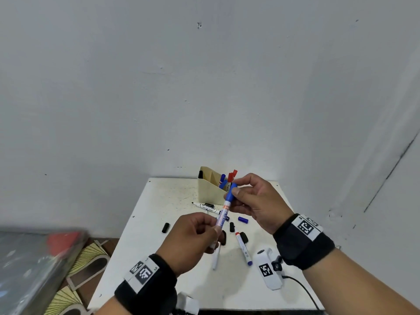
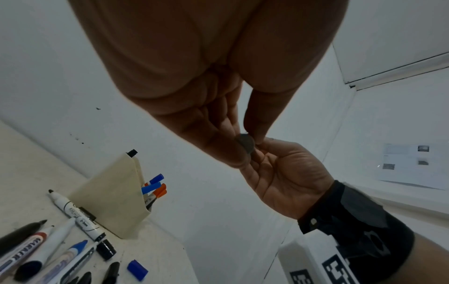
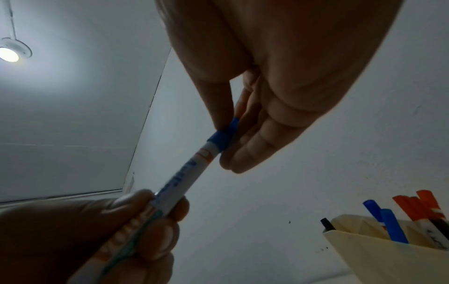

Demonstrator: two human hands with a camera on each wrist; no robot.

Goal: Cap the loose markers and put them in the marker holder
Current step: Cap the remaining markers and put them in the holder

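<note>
Above the white table (image 1: 159, 201) I hold a white marker (image 1: 223, 211) with blue lettering, tilted up to the right. My left hand (image 1: 204, 228) grips its lower barrel (image 3: 167, 196). My right hand (image 1: 238, 194) pinches the blue cap (image 1: 231, 193) seated on its upper end; the blue cap (image 3: 222, 137) meets the barrel. The cream marker holder (image 1: 210, 189) stands behind at the table's back, with blue and red capped markers in it (image 3: 393, 224). Loose markers (image 1: 243, 248) and black caps (image 1: 165, 227) and a blue cap (image 1: 242, 219) lie below my hands.
An uncapped black marker (image 1: 205, 206) lies just in front of the holder. Several uncapped markers (image 2: 48, 247) lie at the table's near left in the left wrist view. A white tagged device (image 1: 269, 269) with a cable sits at the front right. The wall stands right behind the table.
</note>
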